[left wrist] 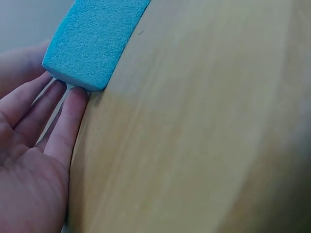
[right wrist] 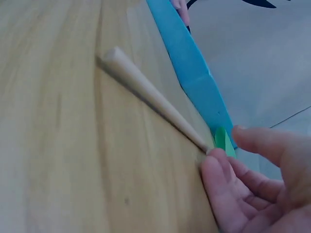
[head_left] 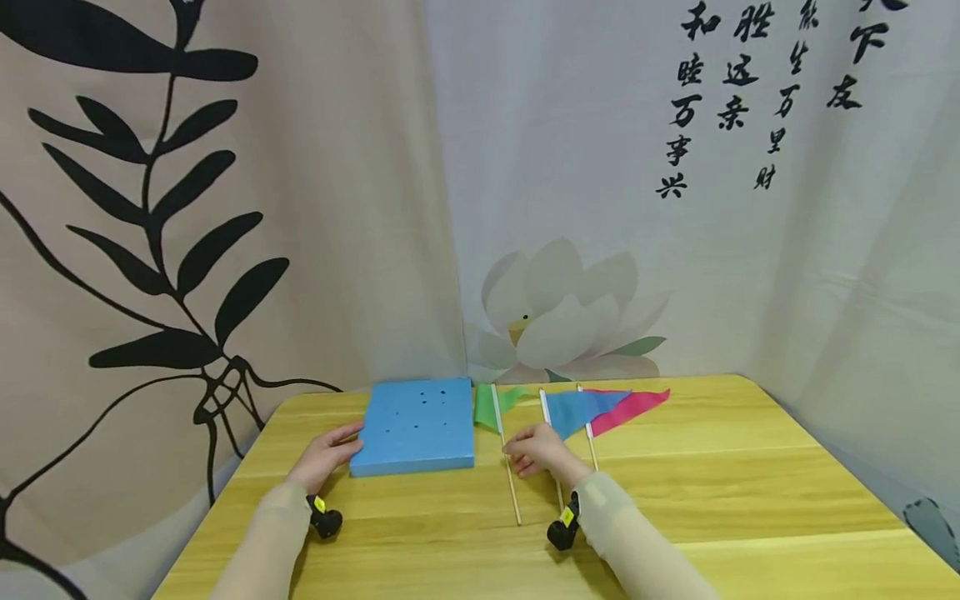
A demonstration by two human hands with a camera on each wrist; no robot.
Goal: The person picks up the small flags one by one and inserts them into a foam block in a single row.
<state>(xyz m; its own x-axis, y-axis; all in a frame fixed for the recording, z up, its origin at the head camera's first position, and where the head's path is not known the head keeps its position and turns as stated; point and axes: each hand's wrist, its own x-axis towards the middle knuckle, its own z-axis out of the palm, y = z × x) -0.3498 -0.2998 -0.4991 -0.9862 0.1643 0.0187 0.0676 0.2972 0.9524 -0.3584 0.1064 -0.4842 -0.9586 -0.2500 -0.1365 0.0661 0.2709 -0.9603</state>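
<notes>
A flat blue foam block (head_left: 442, 446) with several small holes in its top lies on the wooden table. At its left edge, the extended fingers of my left hand (head_left: 328, 458) touch the side, as the left wrist view also shows. To the block's right lies a green flag (head_left: 486, 408) on a thin wooden stick (right wrist: 150, 97). My right hand (head_left: 542, 450) has its fingertips against that stick, while the thumb stands apart from it in the right wrist view. Beyond this hand lie a blue flag (head_left: 577, 408) and a pink flag (head_left: 633, 408), their sticks partly hidden by the arm.
The wooden table (head_left: 712, 500) has its far edge just behind the block and flags. A curtain (head_left: 360, 208) printed with dark leaves, a pale lotus and black characters hangs behind it. Each wrist wears a small black camera (head_left: 326, 521).
</notes>
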